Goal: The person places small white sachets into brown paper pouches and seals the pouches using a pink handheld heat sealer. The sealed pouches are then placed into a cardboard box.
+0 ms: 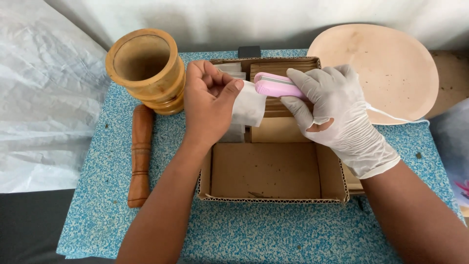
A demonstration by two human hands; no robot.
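Observation:
My left hand (pixel 207 100) is bare and pinches a small white sachet (pixel 249 105) over the far part of an open cardboard box (pixel 271 198). My right hand (pixel 337 115), in a white glove torn at the thumb base, grips a pink hand-held sealer (pixel 276 85) with a white cord (pixel 395 117). The sealer's tip clamps onto the sachet's right edge. More white sachets (pixel 233 71) and brown packets (pixel 281 66) stand in the box's far compartments. The near compartment holds nothing but a few crumbs.
A wooden mortar (pixel 146 68) stands at the left of the blue speckled mat (pixel 273 234), with its wooden pestle (pixel 140 154) lying in front. A pale round wooden plate (pixel 386 63) sits at the back right. White plastic sheeting (pixel 44 98) lies to the left.

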